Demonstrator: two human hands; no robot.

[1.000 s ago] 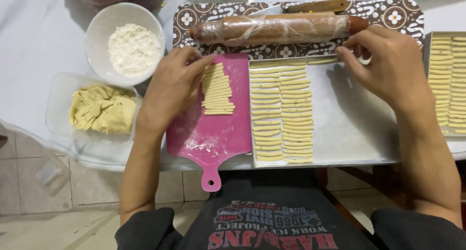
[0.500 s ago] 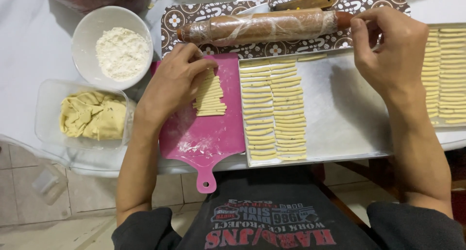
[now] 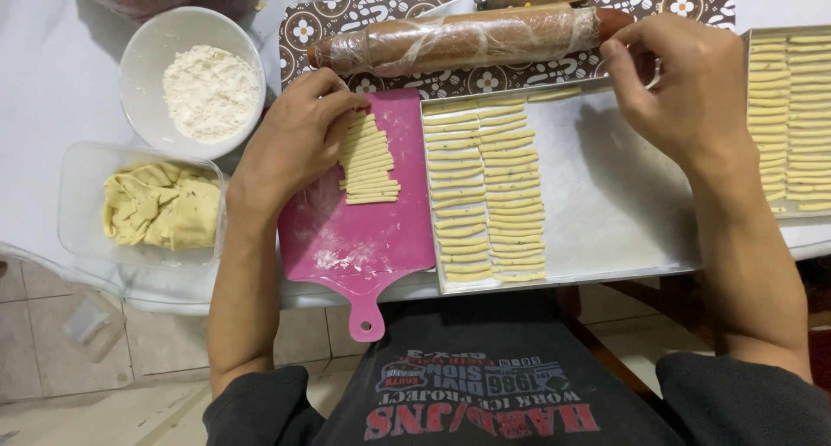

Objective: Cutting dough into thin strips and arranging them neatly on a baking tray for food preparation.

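Since the earlier frame your right hand has lifted off the tray's bare floor to its far edge, beside the rolling pin. Its fingers are curled as if pinching, but whether they hold a strip cannot be told. Your left hand lies spread, fingertips pressed on the stack of dough strips on the pink board. Lift one strip at a time, supported along its length, and lay it parallel to the rows on the tray. A second tray is cut off at right.
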